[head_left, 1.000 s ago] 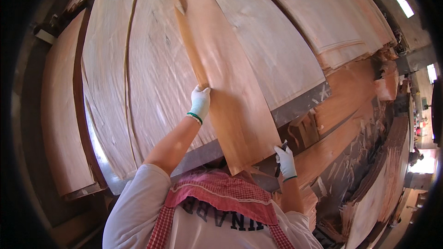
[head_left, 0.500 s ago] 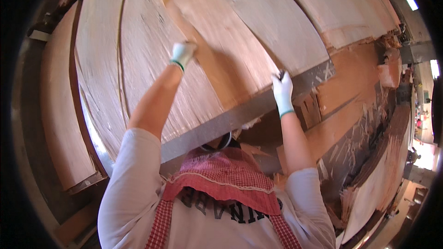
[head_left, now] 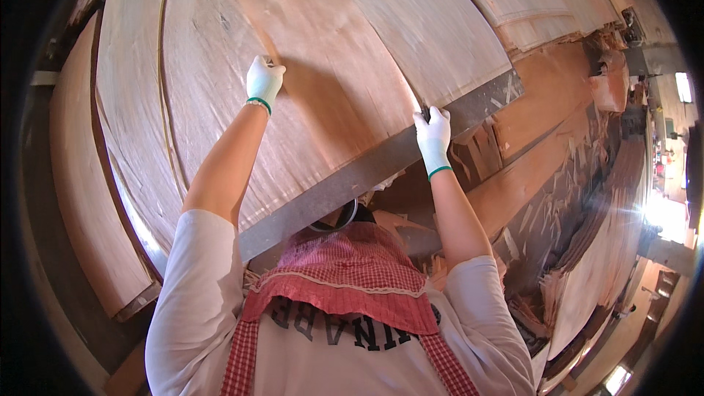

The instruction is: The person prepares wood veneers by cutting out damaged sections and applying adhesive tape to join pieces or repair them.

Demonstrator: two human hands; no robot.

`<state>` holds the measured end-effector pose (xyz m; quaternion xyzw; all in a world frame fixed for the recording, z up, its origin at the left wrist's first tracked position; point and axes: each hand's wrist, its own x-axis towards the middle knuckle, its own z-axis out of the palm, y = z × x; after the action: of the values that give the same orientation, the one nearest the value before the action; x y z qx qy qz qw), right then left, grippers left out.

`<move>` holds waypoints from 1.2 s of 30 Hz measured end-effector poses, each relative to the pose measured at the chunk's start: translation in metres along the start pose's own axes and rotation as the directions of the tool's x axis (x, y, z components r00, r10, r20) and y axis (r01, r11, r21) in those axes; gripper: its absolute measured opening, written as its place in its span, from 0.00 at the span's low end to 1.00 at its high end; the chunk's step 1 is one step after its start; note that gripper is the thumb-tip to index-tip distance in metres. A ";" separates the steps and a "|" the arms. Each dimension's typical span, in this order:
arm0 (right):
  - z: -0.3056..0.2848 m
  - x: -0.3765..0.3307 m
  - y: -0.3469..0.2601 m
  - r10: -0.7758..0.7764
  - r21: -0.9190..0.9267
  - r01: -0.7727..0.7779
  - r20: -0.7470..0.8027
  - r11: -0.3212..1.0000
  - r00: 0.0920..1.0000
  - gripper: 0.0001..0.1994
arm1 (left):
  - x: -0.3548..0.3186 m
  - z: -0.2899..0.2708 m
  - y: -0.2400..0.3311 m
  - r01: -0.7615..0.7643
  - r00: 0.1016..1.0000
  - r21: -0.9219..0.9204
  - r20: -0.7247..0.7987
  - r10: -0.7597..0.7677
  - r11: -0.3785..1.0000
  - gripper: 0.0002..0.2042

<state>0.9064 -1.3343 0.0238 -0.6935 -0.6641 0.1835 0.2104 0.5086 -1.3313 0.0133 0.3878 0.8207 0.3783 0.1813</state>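
Wide, pale wood veneer sheets (head_left: 209,103) lie over a table, long seams and gaps running between them. My left hand (head_left: 265,82), in a white glove with a green cuff, is closed at a seam beside a darker orange-brown band (head_left: 323,106). What its fingers pinch is too small to make out. Also gloved in white, my right hand (head_left: 434,136) is closed near the table's metal front edge (head_left: 477,106), where another seam ends. A small dark object (head_left: 424,113) shows at its fingertips; its kind is unclear.
Another veneer sheet (head_left: 88,176) lies at far left. Torn veneer scraps (head_left: 543,220) cover the area on the right below the table edge. Stacked sheets with ragged ends (head_left: 594,271) stand at right. A red checked apron (head_left: 345,264) hangs on my front.
My left hand has shifted left and slightly away from me across the veneer. An orange-brown strip blurred beyond it earlier no longer shows there. My right hand stays by the edge; the view has shifted.
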 end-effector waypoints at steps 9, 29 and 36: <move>-0.004 -0.004 -0.002 0.023 0.043 -0.021 -0.038 0.999 0.999 0.15 | -0.032 -0.009 0.059 -0.127 0.981 0.497 -0.066 0.183 0.858 0.24; -0.081 -0.079 -0.188 -0.531 0.557 0.402 0.084 0.727 0.843 0.10 | -0.005 0.049 0.021 0.020 0.973 -0.117 0.232 0.007 0.993 0.19; -0.109 -0.042 -0.121 0.299 0.638 -0.165 -0.107 0.752 0.948 0.07 | -0.008 0.030 0.069 -0.532 0.846 0.703 0.433 0.310 0.472 0.33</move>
<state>0.8604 -1.3782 0.1793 -0.6774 -0.4498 0.3452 0.4686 0.5661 -1.2950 0.0469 0.6611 0.7485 -0.0514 -0.0130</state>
